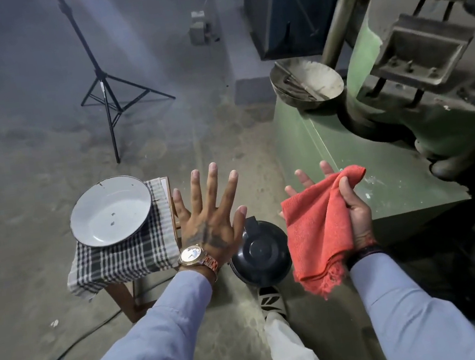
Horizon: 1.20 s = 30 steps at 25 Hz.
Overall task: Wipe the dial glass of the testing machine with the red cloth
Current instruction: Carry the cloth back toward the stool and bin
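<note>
The red cloth point(319, 232) drapes over my right hand point(356, 213), palm up, with the thumb pinning it against the palm; its frayed corner hangs down. My left hand point(207, 212) is held out flat, back up, fingers spread wide, holding nothing, a watch on its wrist. The green testing machine point(382, 157) rises at the right, just beyond the cloth. Its dial glass is not in view.
A white enamel plate point(110, 212) lies on a checked cloth over a wooden stool point(123, 294) at left. A dark round lidded vessel point(260, 251) stands on the floor between my hands. A metal bowl point(306, 83) rests on the machine base. A black tripod point(107, 91) stands behind.
</note>
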{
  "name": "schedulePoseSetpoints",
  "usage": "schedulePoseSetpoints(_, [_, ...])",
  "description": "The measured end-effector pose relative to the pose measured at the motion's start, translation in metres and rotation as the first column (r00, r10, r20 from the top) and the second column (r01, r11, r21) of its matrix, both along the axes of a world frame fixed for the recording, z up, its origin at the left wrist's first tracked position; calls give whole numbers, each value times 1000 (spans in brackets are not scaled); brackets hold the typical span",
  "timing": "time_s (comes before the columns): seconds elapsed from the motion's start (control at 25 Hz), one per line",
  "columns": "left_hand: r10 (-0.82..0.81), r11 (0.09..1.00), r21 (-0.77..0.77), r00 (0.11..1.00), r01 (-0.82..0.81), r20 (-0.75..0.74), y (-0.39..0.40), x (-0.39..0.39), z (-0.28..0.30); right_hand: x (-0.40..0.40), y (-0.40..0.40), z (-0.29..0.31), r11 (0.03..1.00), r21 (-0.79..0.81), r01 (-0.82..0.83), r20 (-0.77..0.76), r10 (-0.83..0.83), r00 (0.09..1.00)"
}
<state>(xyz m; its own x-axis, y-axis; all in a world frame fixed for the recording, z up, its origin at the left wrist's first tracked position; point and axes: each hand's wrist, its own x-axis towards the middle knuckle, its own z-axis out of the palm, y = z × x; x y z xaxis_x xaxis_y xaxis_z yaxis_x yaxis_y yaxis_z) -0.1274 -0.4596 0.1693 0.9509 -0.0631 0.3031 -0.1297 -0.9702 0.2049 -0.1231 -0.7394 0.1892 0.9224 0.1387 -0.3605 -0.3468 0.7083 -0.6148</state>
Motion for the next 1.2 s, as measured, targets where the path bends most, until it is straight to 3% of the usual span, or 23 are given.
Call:
schedulePoseSetpoints(0.2, [-8, 1000, 21, 998, 9, -62, 1, 24, -22, 14, 2, -21, 1000, 24, 4, -40, -3, 999])
schedulePoseSetpoints(0.68, [-45, 998, 44, 982, 54, -185, 0, 44, -55, 9, 0, -68, 976, -129, 177, -136, -194, 972])
schedulePoseSetpoints(0.88, [-51, 996, 59, 985, 61, -164, -3, 54, -57, 8, -2, -86, 971, -99, 217, -153, -231, 961])
schedulePoseSetpoints(1.04, [-82, 990, 104, 986, 97, -143, -3, 69, -75, 19, 6, -103, 959, -154, 240, -167, -264, 950])
schedulePoseSetpoints(1.2, [-101, 985, 129, 985, 119, -138, 2, 90, -101, 34, 19, -130, 916, -314, 249, -237, -329, 914])
